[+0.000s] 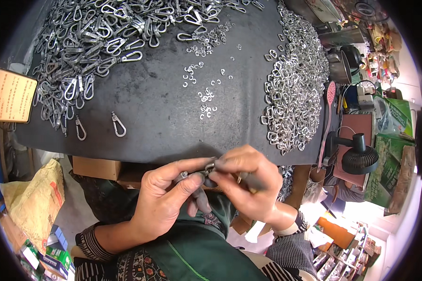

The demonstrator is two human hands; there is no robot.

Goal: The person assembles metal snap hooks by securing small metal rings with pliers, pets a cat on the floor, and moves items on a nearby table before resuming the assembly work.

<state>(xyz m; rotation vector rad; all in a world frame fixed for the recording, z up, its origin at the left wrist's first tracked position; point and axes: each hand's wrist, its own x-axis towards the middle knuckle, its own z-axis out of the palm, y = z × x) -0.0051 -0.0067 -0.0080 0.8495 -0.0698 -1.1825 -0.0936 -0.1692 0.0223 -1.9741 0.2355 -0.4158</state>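
Close together at the table's front edge, my two hands are closed around small metal parts. My left hand (162,194) pinches a snap hook between thumb and fingers, with only a bit of silver metal (181,176) showing. Touching it, my right hand (246,180) grips a small metal ring (210,166) with thumb and forefinger; its lower fingers are blurred. Dark grime or covers mark several fingertips. Beyond my hands lie two single snap hooks (118,125), a large heap of snap hooks (94,37), scattered small open rings (206,100) and a heap of squarish metal rings (295,89).
The dark tabletop (164,107) bends along its front edge. At its left edge stands a tan printed card (11,96). On the right are a pink long-handled strainer (329,107), a metal pot (338,68) and a black fan (359,159). A cardboard box (96,167) sits below the table.
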